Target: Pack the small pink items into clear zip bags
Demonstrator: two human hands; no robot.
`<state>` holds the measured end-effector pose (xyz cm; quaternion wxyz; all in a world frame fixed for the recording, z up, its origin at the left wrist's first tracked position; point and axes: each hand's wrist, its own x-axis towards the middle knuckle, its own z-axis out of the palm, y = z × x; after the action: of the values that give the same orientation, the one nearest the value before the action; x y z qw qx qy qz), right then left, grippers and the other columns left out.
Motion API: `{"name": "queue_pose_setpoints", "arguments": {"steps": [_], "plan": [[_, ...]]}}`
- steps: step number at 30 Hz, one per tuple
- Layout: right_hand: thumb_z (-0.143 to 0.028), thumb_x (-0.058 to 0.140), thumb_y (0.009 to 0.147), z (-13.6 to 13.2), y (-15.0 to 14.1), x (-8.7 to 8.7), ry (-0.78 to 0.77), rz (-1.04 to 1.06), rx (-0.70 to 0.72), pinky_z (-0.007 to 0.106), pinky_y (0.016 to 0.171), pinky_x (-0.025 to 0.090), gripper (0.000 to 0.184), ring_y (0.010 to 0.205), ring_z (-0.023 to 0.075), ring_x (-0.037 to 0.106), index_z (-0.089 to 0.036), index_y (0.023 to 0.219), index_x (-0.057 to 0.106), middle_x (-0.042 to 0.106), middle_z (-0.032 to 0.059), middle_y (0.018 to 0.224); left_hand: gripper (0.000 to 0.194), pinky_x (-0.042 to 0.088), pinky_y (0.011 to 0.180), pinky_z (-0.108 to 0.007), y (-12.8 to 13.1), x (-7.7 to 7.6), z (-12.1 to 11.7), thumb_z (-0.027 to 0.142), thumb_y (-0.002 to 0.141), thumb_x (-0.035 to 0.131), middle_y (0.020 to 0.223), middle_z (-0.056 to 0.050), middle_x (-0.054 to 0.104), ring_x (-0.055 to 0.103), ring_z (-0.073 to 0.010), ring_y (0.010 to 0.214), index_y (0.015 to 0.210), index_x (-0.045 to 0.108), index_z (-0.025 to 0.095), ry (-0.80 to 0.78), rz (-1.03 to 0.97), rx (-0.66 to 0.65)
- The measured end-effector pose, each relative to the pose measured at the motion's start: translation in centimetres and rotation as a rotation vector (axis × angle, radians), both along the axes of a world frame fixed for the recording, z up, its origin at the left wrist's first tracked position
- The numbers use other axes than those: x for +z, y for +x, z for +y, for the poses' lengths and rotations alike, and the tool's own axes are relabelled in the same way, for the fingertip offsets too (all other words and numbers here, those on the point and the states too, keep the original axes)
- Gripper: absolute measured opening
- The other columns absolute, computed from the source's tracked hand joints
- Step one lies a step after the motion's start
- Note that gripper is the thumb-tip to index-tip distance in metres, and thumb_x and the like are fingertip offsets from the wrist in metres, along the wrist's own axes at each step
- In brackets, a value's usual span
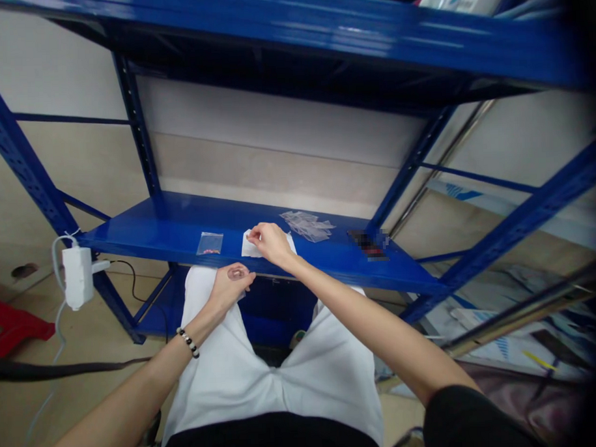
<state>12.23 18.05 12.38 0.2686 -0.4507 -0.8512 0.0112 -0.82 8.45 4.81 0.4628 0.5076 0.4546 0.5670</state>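
Note:
My left hand (228, 286) is above my left thigh, just in front of the shelf edge. Its fingers curl round a small clear plastic bag (238, 273), whose mouth looks rounded open. Over a white sheet of paper (250, 246) on the blue shelf, my right hand (272, 241) has its fingertips pinched together. Whatever they hold, if anything, is too small to make out. To the left lies a flat clear zip bag (210, 243) with small reddish bits at its bottom. A pile of clear plastic bags (308, 226) lies behind and right of my right hand.
The blue shelf (141, 224) runs across in front of my knees, with another blue shelf (291, 28) overhead. A dark, partly blurred-out object (370, 245) lies at the right. A white power strip (77, 278) hangs by the left post, near a red stool (13, 328).

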Motion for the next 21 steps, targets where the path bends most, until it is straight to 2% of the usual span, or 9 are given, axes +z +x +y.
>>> {"name": "queue_pose_setpoints", "arguments": {"steps": [4,8,13,18,21], "plan": [[-0.02,0.066,0.082,4.8,0.8,-1.3,-0.134,0.035,-0.19,0.023,0.07,0.042,0.011,0.082,0.0182,0.067,-0.02,0.086,0.076,0.074,0.0056,0.085,0.027,0.039,0.051,-0.02,0.0,0.0,-0.3,0.034,0.069,0.073,0.053,0.003,0.056,0.053,-0.0103,0.049,0.064,0.053,0.017,0.004,0.045,-0.016],[-0.019,0.069,0.079,7.4,0.1,-2.4,-0.159,0.042,-0.211,0.022,0.067,0.043,0.011,0.079,0.0183,0.067,-0.02,0.086,0.077,0.074,0.0063,0.085,0.026,0.038,0.051,-0.02,-0.1,0.1,0.0,0.034,0.07,0.073,0.054,0.003,0.056,0.053,-0.0101,0.049,0.066,0.054,0.017,0.003,0.051,-0.018],[-0.017,0.072,0.075,8.6,-1.3,-3.4,-0.188,0.052,-0.21,0.021,0.064,0.043,0.01,0.077,0.0178,0.067,-0.022,0.08,0.078,0.075,0.0044,0.08,0.026,0.039,0.052,-0.02,-0.2,0.1,0.6,0.033,0.068,0.074,0.052,0.003,0.056,0.053,-0.0096,0.049,0.065,0.053,0.017,-0.03,0.019,0.014],[-0.02,0.073,0.074,8.8,-1.4,-4.3,-0.203,0.065,-0.212,0.022,0.065,0.043,0.008,0.078,0.0196,0.068,-0.021,0.08,0.078,0.075,0.0061,0.081,0.029,0.036,0.048,-0.019,0.1,0.3,0.0,0.036,0.068,0.074,0.053,0.003,0.055,0.053,-0.0106,0.049,0.065,0.051,0.018,-0.075,0.018,-0.012],[-0.019,0.07,0.077,8.4,-1.3,-4.1,-0.19,0.082,-0.202,0.023,0.065,0.043,0.01,0.078,0.0191,0.067,-0.02,0.082,0.078,0.075,0.0071,0.082,0.029,0.034,0.045,-0.019,0.1,0.1,-0.1,0.038,0.068,0.073,0.053,0.003,0.055,0.052,-0.0108,0.048,0.065,0.051,0.018,-0.089,0.026,-0.023]]}}
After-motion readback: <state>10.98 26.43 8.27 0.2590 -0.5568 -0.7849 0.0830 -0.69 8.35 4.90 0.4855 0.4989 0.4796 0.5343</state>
